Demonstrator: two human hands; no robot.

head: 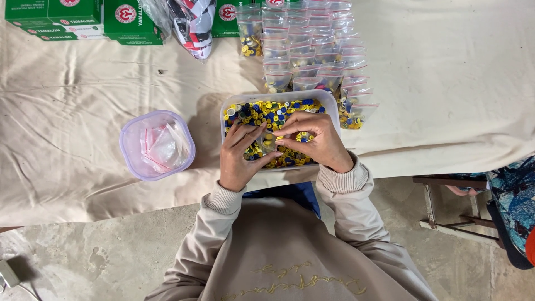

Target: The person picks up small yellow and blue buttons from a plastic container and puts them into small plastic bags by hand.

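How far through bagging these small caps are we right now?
Done: rows of filled clear zip bags lie beyond the tray. In hand: the left hand and right hand hold a small clear bag over the white tray. Left: the tray is still full of yellow and blue caps, and empty bags sit in the purple tub.

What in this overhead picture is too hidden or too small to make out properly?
Head view only:
- Small clear bag between both hands: contents too small, covered by fingers.
- White rectangular tub of yellow and blue buttons: near half hidden by left hand and right hand.
- Green cardboard boxes: cut by top edge.
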